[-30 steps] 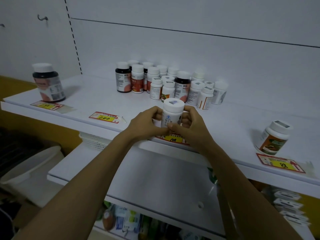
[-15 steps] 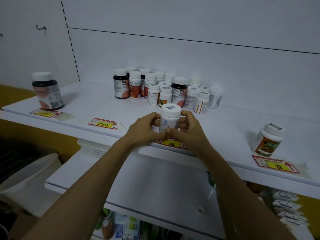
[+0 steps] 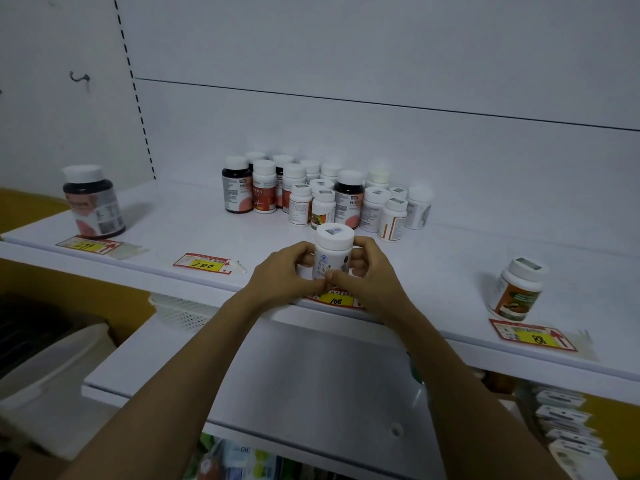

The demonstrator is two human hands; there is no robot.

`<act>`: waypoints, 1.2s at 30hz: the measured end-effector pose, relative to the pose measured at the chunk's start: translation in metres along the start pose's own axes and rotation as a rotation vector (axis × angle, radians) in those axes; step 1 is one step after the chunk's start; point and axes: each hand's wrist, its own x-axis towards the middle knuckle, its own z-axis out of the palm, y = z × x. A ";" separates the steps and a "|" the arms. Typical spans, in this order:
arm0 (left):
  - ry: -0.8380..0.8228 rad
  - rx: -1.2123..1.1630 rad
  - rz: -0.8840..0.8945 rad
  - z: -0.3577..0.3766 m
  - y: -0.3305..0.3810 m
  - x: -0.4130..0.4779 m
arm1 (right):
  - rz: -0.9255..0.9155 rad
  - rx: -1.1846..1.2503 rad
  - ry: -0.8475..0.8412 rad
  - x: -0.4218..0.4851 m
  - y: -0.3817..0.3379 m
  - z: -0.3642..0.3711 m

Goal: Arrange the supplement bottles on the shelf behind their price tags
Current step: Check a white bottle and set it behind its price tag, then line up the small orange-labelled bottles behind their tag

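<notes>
White-capped bottle (image 3: 334,251) held just behind the 108 tag (image 3: 336,301), at the shelf (image 3: 433,271) front.
Your left grip (image 3: 277,271) and right grip (image 3: 367,275) curl round its sides; placing looks nearly done, so release gently, then reach for the back cluster (image 3: 325,195).

White bottle (image 3: 333,252) upright, behind "108" tag (image 3: 335,301), seemingly

- A shop: the white display shelf (image 3: 450,268) carries red-and-yellow price tags (image 3: 204,264) along its front edge (handwritten numbers: 200, 108, 88).
- Supplement bottles (image 3: 325,199) stand clustered at the back.
- A slotted upright (image 3: 138,98) runs up the back panel.
- Packaged goods (image 3: 562,419) fill the shelves below.
</notes>
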 end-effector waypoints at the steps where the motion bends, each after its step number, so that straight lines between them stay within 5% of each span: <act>1: -0.004 0.002 -0.004 0.000 0.000 0.000 | 0.003 0.000 0.000 0.000 0.000 0.000; 13: -0.148 -0.087 0.027 -0.048 0.002 0.016 | 0.042 0.118 0.164 0.020 -0.049 -0.011; 26: -0.100 -0.009 0.136 -0.098 -0.065 0.086 | 0.084 -1.010 -0.240 0.187 -0.086 0.043; 36: -0.087 -0.123 0.219 -0.095 -0.091 0.126 | 0.104 -1.313 -0.187 0.210 -0.079 0.072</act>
